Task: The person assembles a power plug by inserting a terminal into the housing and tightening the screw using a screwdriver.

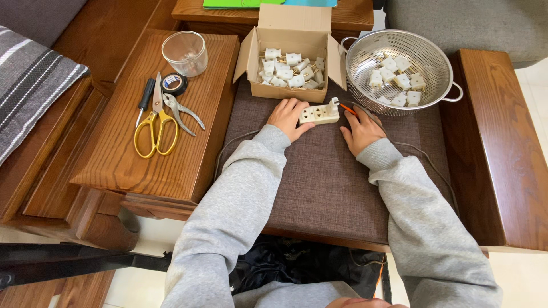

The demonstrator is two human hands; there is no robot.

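Cream-white plastic is catching the light where a small socket block (319,114) is lying on the brown woven cushion (325,182), its long axis running left to right across the person's front and its face of paired slots turning up towards the head camera. The left hand (288,118) is cupping the block's left end, thumb along the near edge and fingers curling over the far side, so it is gripping the block firmly. The right hand (362,130) is pinching an orange-handled tool (347,109) whose tip is meeting the block's right end beside a plug (334,102) that is sticking up there; the fingers are closing narrowly round the tool, though most of its handle is hiding under them. Just behind the block, an open cardboard box (292,52) is holding more white plugs, and a metal colander (399,71) at the right is holding a few others. A thin cable (427,158) is trailing over the cushion, and both its ends are passing out of sight under the grey sleeves.
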